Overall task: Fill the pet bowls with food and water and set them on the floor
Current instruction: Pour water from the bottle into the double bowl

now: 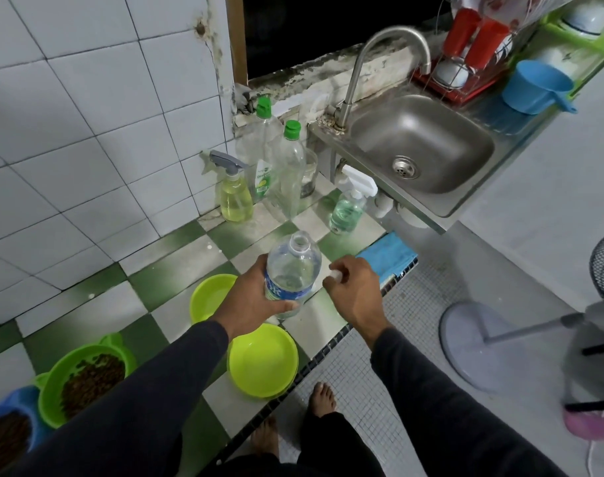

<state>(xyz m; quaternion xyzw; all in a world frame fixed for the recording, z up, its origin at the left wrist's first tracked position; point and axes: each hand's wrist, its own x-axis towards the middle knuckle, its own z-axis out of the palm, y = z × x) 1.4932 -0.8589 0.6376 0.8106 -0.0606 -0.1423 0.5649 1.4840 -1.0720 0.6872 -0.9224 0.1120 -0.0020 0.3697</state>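
Note:
My left hand (pixel 250 301) grips a clear plastic water bottle (pixel 293 266), upright with its neck open. My right hand (pixel 354 287) is beside it and pinches a small white cap (pixel 335 274). Two lime-green bowls sit on the checkered counter under my arms: the near bowl (pixel 262 359) and the far bowl (pixel 209 297), both seemingly holding clear water. At the lower left a green eared bowl (pixel 87 380) and a blue bowl (pixel 8 435) are filled with brown kibble.
Spray bottles (pixel 235 194) and green-capped bottles (pixel 287 166) stand against the tiled wall. A steel sink (pixel 421 146) with a tap is at the right. A blue cloth (pixel 388 254) lies on the counter edge. A fan base (pixel 479 342) stands on the floor.

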